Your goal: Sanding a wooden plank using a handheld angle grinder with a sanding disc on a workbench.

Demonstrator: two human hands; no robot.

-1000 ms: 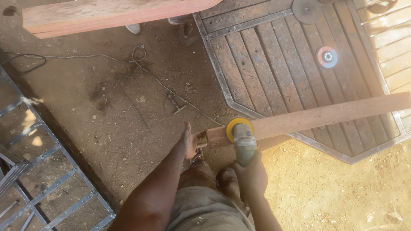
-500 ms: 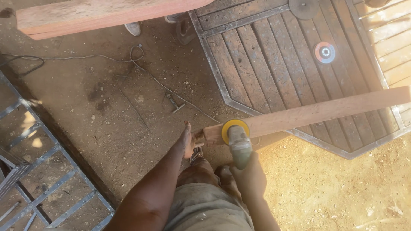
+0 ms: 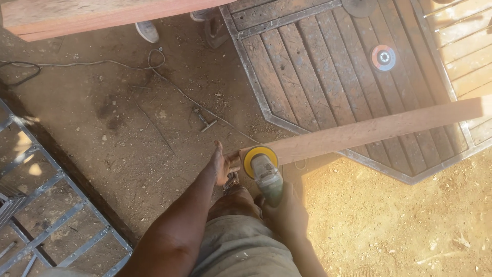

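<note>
Left hand [image 3: 219,165] clamps the plank [image 3: 369,131] end; the plank runs rightward — right hand [image 3: 287,213] wraps the grinder [image 3: 264,172] beside it.

A wooden panel [image 3: 328,72] lies on the dirt; a disc [image 3: 383,57] rests on it, a cable [image 3: 102,62] left of it.

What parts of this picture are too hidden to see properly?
Head view:
- Long reddish wooden plank: its far end is cut off by the right edge.
- Right hand: sun glare blurs its fingers on the grey angle grinder.
- Yellow sanding disc: its working face is hidden underneath.
- Left hand: the palm side is hidden.
</note>
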